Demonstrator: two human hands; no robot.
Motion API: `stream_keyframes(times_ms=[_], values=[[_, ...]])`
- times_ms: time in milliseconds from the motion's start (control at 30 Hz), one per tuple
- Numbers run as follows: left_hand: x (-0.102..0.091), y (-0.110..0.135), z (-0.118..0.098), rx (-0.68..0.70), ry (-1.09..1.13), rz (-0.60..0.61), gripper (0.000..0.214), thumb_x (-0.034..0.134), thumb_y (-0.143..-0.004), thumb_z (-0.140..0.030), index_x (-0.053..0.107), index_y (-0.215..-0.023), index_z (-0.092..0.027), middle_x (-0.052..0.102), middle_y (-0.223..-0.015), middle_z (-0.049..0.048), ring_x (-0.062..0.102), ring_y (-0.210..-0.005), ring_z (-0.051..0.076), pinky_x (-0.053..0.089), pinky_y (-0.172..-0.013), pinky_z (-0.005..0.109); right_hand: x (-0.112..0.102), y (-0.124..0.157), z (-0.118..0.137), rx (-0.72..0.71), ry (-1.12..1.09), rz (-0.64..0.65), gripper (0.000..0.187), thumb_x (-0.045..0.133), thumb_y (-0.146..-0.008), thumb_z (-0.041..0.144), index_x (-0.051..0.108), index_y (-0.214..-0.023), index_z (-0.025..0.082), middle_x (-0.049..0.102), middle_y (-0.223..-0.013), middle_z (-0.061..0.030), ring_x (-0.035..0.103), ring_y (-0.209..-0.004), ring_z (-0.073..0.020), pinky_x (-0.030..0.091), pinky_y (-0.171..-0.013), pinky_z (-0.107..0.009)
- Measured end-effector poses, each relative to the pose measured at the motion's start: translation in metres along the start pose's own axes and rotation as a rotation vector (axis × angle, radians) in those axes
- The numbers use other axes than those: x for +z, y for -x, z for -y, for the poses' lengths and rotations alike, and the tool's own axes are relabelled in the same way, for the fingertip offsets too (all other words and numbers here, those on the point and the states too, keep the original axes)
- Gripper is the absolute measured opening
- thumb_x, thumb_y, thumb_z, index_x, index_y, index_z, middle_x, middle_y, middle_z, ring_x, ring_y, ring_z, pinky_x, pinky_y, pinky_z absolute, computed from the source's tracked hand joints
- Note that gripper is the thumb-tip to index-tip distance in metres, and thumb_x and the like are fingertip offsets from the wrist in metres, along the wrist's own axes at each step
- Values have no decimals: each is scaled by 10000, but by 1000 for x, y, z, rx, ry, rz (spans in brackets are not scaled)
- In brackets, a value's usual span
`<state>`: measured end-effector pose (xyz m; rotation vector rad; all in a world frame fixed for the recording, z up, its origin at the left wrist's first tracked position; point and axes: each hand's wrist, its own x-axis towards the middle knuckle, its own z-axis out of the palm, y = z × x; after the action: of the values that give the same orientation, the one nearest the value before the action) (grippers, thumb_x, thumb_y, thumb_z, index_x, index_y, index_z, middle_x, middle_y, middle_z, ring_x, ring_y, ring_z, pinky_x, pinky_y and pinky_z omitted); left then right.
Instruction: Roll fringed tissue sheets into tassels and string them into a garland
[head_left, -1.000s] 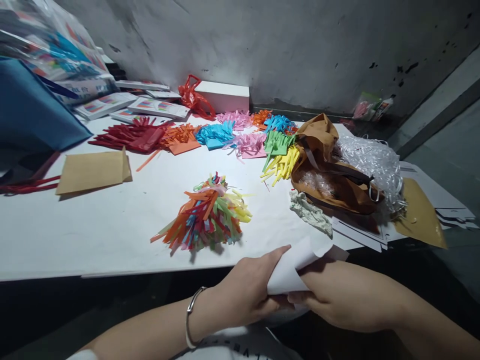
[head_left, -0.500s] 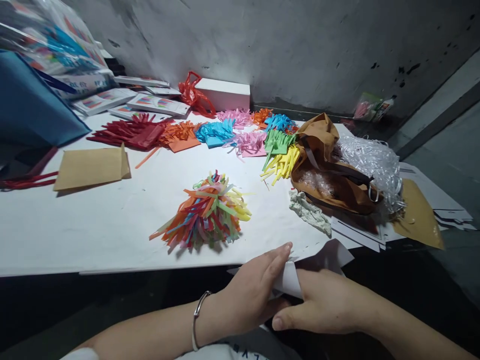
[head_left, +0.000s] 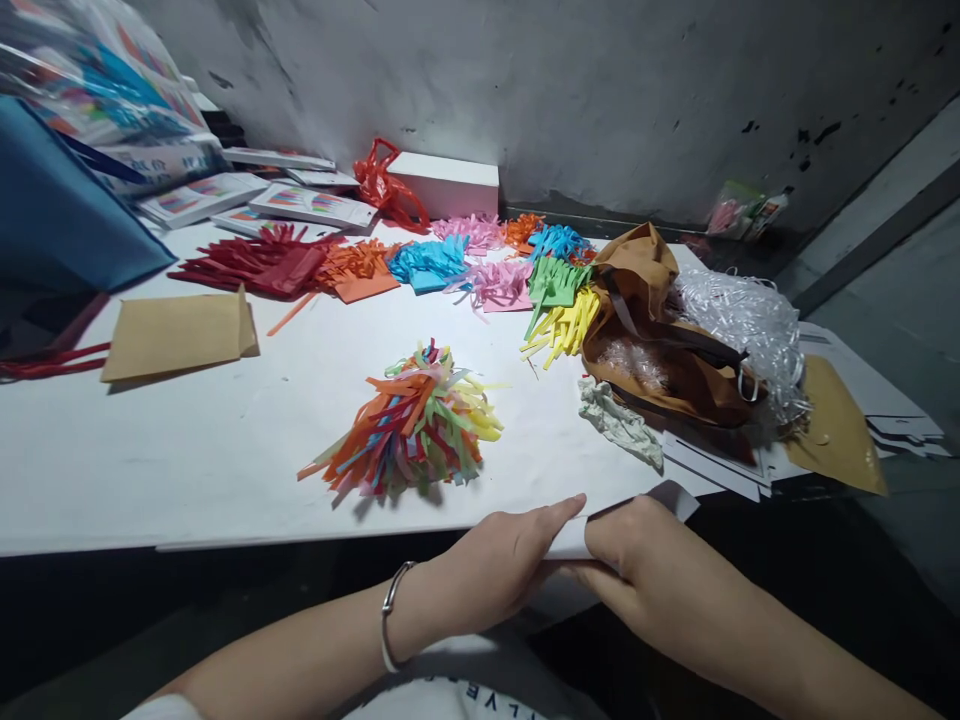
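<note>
A sheet of white paper (head_left: 568, 541) is bent between my hands at the table's front edge. My left hand (head_left: 502, 562) is closed on its left side, thumb stretched along the top and the other fingers mostly hidden below. On the right, my right hand (head_left: 634, 555) is curled round the paper, its thumb underneath, and a grey-lit corner sticks out behind it. Beyond my hands, a multicoloured heap of tissue-paper fringe strips (head_left: 420, 425) lies on the white table covering (head_left: 225, 460). A crumpled whitish piece (head_left: 619, 425) lies to the right of it.
Fringed paper bundles, including a dark red one (head_left: 262, 262), line the back. A brown bag (head_left: 637, 260) and clear shredded filler (head_left: 739, 325) stand at right. Left are a tan envelope (head_left: 180, 335) and a blue bag (head_left: 67, 195). A white box (head_left: 446, 183) sits against the wall.
My right hand has turned and curled over the paper, its thumb moving beneath. My left hand has flattened slightly, and the paper between them now shows as a narrower strip.
</note>
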<state>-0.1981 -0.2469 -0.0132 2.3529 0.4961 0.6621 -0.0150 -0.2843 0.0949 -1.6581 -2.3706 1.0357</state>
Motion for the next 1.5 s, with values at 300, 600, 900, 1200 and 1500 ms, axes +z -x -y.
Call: stream_keyframes(times_ms=[300, 600, 900, 1200, 1500], values=[[-27, 1, 21, -217, 96, -338, 325, 544, -941, -212, 574, -1263, -242, 745, -1106, 63, 727, -939, 208, 587, -808, 287, 27, 30, -35, -281, -196, -1336, 517, 742, -852, 354, 585, -1336, 265, 630, -1335, -98, 620, -1199, -271, 506, -996, -425], [0, 4, 19, -237, 214, -601, 224, 570, -935, -371, 656, -1016, -181, 696, -969, 93, 655, -836, 218, 564, -759, 322, 103, -19, -58, 192, -868, -1160, 309, 746, -810, 456, 734, -872, 153, 755, -815, -84, 713, -748, -251, 575, -690, -346], [4, 14, 37, -437, 277, -653, 368, 528, -940, -522, 640, -911, -173, 669, -815, 51, 604, -715, 189, 517, -643, 276, 121, -27, -53, 187, -836, -977, 315, 698, -829, 481, 700, -938, 185, 782, -873, -92, 746, -769, -251, 607, -665, -322], [16, 30, 39, -381, 229, -641, 493, 406, -984, -597, 647, -1060, -173, 681, -870, 91, 635, -781, 222, 541, -702, 311, 166, -24, -74, 225, -745, -987, 333, 633, -881, 516, 720, -920, 197, 767, -868, -99, 735, -811, -281, 593, -724, -363], [-8, 18, 35, -241, 106, -563, 463, 351, -1022, -532, 650, -963, -184, 676, -791, 63, 654, -706, 187, 560, -672, 278, 163, -33, -71, 247, -811, -1140, 470, 633, -873, 567, 592, -1150, 189, 755, -1043, -114, 732, -934, -258, 580, -764, -326]])
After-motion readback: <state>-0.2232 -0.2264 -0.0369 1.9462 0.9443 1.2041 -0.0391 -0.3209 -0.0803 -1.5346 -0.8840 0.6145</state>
